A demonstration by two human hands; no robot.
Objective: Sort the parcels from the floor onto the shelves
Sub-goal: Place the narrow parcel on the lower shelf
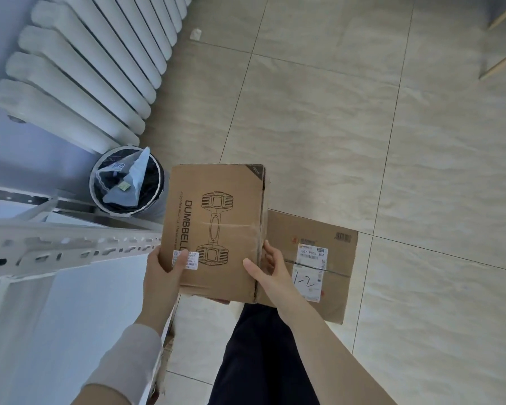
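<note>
Left hand (165, 267) and right hand (270, 273) grip a cardboard box (231, 182), long axis pointing away from the person, printed "DUMBBELL".

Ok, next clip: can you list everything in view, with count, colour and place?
dumbbell box: 1, brown, held above the floor beside the rack
flat box: 1, brown with white label, on the floor, partly behind the dumbbell box
bin: 1, black liner, on the floor below the radiator
bags: grey, count unclear, in the bin
radiator: 1, white, top left
rack: 1, white, left
paper scrap: 1, white, on the floor by the radiator
floor: beige tiles
left grip: holds the dumbbell box's near left corner, thumb on top
right grip: holds its near right edge
legs: dark trousers, bottom centre
</note>
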